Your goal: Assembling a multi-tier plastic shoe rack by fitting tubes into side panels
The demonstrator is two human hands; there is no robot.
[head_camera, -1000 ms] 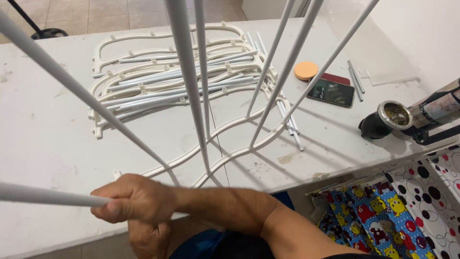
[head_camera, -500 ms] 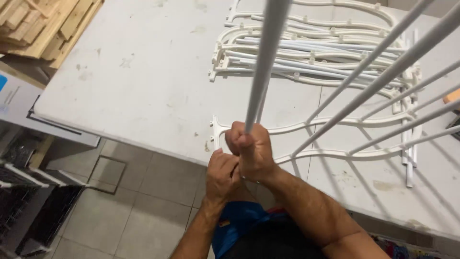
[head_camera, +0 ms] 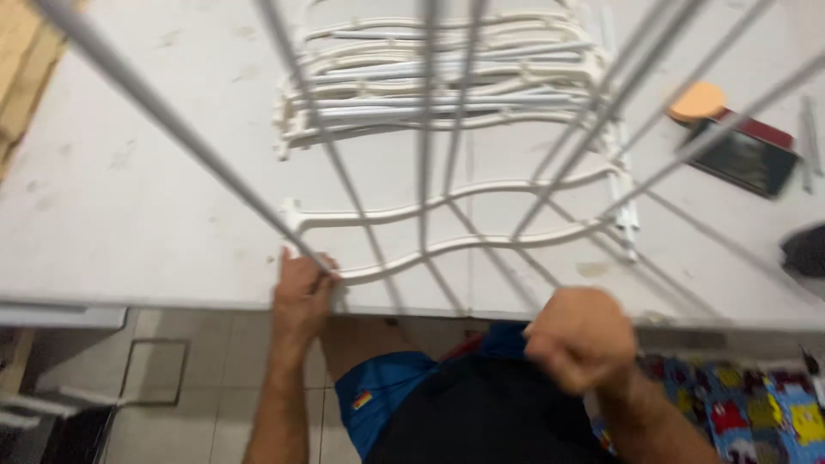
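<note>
A white rack part with two wavy plastic bars (head_camera: 481,244) lies on the white table (head_camera: 129,215), and several thin white rods (head_camera: 180,129) rise from it toward the camera. My left hand (head_camera: 301,294) sits at the table's front edge, its fingers pinched on the lower end of one rod where it meets the nearer wavy bar. My right hand (head_camera: 581,340) is a blurred closed fist just below the table edge, apart from the rack. Nothing shows inside it.
A stack of similar white rack parts (head_camera: 447,86) lies at the back of the table. An orange round pad (head_camera: 696,100) and a dark flat device (head_camera: 744,160) lie at the right. Patterned cloth (head_camera: 748,412) is below right, wooden planks (head_camera: 17,51) at the far left.
Both hands were together on one rod end. Now my right hand has come off and dropped to the right as a fist, while my left stays at a rod end. The view swung right.
</note>
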